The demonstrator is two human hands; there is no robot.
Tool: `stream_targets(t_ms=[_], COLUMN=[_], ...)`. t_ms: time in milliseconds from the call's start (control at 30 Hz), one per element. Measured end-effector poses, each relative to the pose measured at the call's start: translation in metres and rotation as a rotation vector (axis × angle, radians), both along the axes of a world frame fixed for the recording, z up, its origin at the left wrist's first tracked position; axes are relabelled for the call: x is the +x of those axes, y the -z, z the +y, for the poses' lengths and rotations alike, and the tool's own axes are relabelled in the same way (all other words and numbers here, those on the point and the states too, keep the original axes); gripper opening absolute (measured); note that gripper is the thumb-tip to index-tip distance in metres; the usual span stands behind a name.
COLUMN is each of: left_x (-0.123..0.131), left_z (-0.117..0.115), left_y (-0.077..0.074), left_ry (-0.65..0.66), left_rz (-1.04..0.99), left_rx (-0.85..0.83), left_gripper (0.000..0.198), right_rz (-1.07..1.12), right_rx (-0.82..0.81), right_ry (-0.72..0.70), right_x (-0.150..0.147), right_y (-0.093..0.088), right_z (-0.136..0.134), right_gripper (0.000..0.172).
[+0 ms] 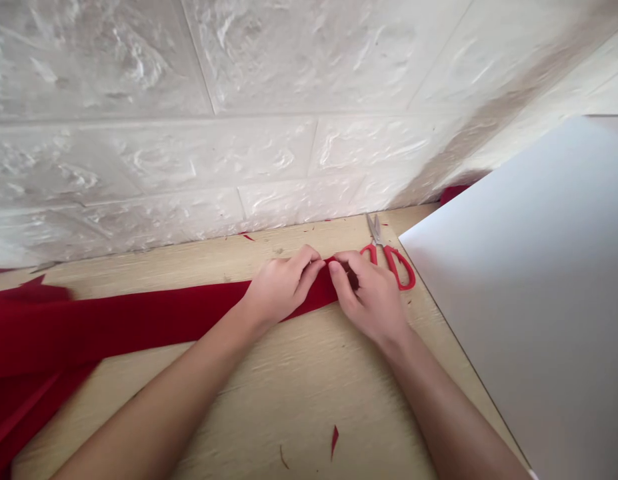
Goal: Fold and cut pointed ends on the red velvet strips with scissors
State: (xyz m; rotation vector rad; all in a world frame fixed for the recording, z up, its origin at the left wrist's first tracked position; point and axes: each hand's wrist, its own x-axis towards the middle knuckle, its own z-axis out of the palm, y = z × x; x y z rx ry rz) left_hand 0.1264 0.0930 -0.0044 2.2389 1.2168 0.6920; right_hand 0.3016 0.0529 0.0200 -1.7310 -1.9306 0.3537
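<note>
A long strip of red felt (139, 323) lies across the wooden tabletop (299, 400), running from the left edge to the middle. My left hand (281, 287) and my right hand (371, 300) meet at its right end. Both pinch the felt's end with curled fingers, thumbs and forefingers close together. The end of the strip is mostly covered by my fingers. Red-handled scissors (389, 253) lie flat on the table just behind my right hand, blades pointing toward the wall.
A large white sheet (539, 287) covers the right side of the table. A white brick-pattern wall (239, 120) stands close behind. More red felt (19, 393) piles at the lower left. Small red scraps (333, 440) lie near the front.
</note>
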Motion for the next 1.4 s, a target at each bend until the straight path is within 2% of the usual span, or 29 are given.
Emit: stream_targets(t_ms=[233, 567, 700, 900, 1000, 1233, 1400], left_x=[0.003, 0.004, 0.004, 0.005, 0.005, -0.01, -0.018], left_z=[-0.002, -0.004, -0.004, -0.004, -0.003, 0.008, 0.014], left_y=[-0.005, -0.003, -0.004, -0.005, -0.011, -0.039, -0.05], left_ry=[-0.033, -0.057, -0.061, -0.081, -0.084, 0.01, 0.007], left_rz=[0.022, 0.029, 0.036, 0.044, 0.054, 0.182, 0.197], left_rx=[0.016, -0.01, -0.058, -0.079, -0.135, -0.199, -0.251], left_gripper=[0.025, 0.021, 0.021, 0.021, 0.024, 0.036, 0.035], right_rz=[0.07, 0.462, 0.509, 0.589, 0.618, 0.659, 0.695], right_rx=[0.055, -0.014, -0.032, -0.015, -0.015, -0.029, -0.054], right_ry=[-0.061, -0.036, -0.042, -0.064, -0.082, -0.058, -0.036], right_x=[-0.002, -0.003, -0.001, 0.001, 0.002, 0.001, 0.002], right_y=[0.008, 0.012, 0.014, 0.019, 0.022, 0.023, 0.022], right_z=[0.0, 0.006, 0.006, 0.007, 0.008, 0.01, 0.011], right_gripper=[0.027, 0.02, 0.017, 0.021, 0.022, 0.023, 0.017])
